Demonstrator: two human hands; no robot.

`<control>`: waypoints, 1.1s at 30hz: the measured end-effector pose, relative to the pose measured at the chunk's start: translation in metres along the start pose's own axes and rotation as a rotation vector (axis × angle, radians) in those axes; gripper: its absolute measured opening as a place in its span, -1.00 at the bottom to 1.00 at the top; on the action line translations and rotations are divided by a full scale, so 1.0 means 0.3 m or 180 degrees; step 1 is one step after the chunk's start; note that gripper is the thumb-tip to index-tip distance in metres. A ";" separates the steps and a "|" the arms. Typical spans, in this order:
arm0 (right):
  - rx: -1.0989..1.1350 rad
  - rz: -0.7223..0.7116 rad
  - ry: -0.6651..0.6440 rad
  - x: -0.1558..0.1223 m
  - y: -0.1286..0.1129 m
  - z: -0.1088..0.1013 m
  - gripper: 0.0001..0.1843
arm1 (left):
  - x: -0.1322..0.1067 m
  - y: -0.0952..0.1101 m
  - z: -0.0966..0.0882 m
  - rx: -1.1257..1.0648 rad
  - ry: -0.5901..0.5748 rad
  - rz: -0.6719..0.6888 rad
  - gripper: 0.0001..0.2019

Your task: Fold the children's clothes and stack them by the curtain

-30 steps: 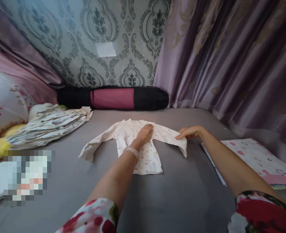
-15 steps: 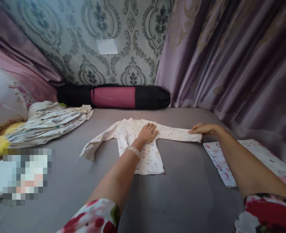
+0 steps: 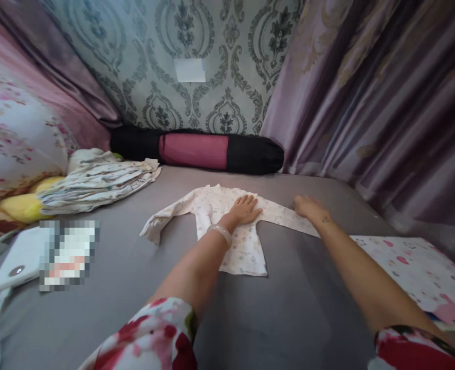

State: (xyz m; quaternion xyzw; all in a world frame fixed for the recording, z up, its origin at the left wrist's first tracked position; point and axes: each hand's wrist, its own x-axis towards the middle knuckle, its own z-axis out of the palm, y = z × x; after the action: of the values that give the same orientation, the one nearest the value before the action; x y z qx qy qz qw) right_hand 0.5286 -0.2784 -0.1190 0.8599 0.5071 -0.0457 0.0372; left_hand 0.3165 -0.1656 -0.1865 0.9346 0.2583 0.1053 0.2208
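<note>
A small cream long-sleeved shirt (image 3: 246, 252) with a faint print lies spread on the grey bed sheet. My left hand (image 3: 245, 209) rests flat on its chest near the right shoulder, fingers spread. The shirt's right sleeve (image 3: 277, 211) stretches outward, and my right hand (image 3: 310, 208) is over its outer part, touching or just above it. The fingers of that hand look bent but are blurred, and the wrist side covers part of the sleeve. The left sleeve (image 3: 169, 210) angles down toward the near left, its cuff crumpled.
A pile of patterned clothes (image 3: 99, 182) lies at the left beside a floral pillow (image 3: 19, 133). Nearer are a white device with cables (image 3: 21, 257) and a pixelated item (image 3: 71, 254). A black and pink roll (image 3: 194, 151) lies along the wall. Folded printed cloth (image 3: 408, 262) is at right.
My right hand has left the sleeve's cuff end and shifted inward along the sleeve, which now slants lower. My left hand stays flat on the shirt. The camera view has turned slightly left.
</note>
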 end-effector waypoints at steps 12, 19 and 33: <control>0.0785 -0.0951 0.0001 0.006 -0.630 0.124 -0.34 | -0.242 -0.176 -0.351 -0.0518 0.1216 -0.1084 -0.68; 0.0733 -0.0714 0.0368 0.040 -0.658 0.200 -0.32 | -0.588 -0.359 -0.517 -0.0207 0.1777 -0.1924 -0.66; 0.1135 -0.1578 0.0707 0.064 -0.831 0.127 -0.55 | -0.720 -0.379 -0.404 -0.0459 0.0706 -0.2496 -0.75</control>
State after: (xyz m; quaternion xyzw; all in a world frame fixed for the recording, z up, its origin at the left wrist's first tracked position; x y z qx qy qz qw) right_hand 0.3181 -0.1454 -0.1634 0.7029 0.6860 -0.0474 -0.1818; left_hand 0.0469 -0.1489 -0.1508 0.7306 0.6089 0.1312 0.2798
